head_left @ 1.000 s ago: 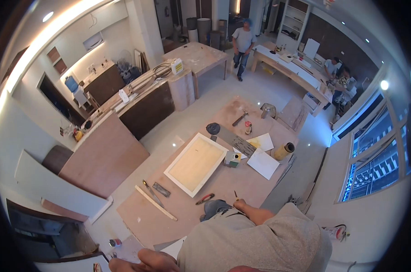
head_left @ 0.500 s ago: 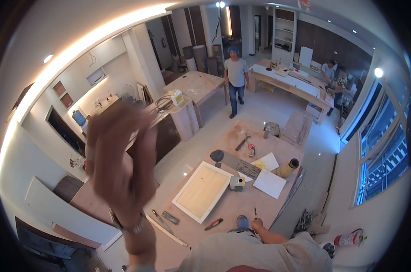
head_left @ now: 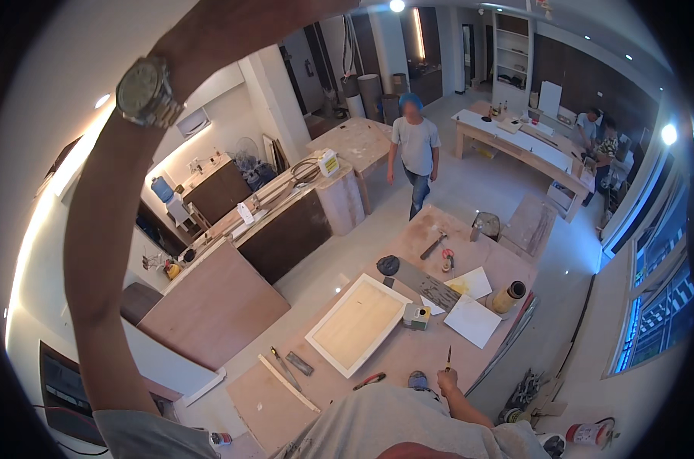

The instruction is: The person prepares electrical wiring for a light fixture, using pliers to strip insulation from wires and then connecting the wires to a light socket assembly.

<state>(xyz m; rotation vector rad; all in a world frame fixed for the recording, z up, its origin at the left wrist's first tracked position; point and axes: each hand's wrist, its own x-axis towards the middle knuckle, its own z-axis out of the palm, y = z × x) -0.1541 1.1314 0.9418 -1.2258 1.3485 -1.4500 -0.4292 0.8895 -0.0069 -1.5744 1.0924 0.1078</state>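
Above the wrist watch (head_left: 149,90), my left hand (head_left: 232,30) stretches large and close along the top edge, its fingers out of sight. My right hand (head_left: 446,381), low at centre right, grips a slim pointed tool (head_left: 449,356) upright over the pale plywood worktop (head_left: 259,402). Nearby lie a white-framed panel (head_left: 357,325), red-handled pliers (head_left: 373,380), a wood strip (head_left: 289,382) and a yellow-handled tool (head_left: 284,367). Farther along are white sheets (head_left: 473,321), a small box (head_left: 416,316), a cylindrical container (head_left: 509,297) and a hammer (head_left: 433,245).
A co-worker (head_left: 414,149) in a grey T-shirt walks beyond the worktop. Two people (head_left: 588,126) work at a long bench (head_left: 515,161) at back right. A cluttered counter (head_left: 278,229) runs along the left; a fire extinguisher (head_left: 588,433) is at lower right.
My left hand has risen from the lower edge to the top of the picture. The co-worker has walked nearer, toward the worktop. The camera's view has shifted slightly.
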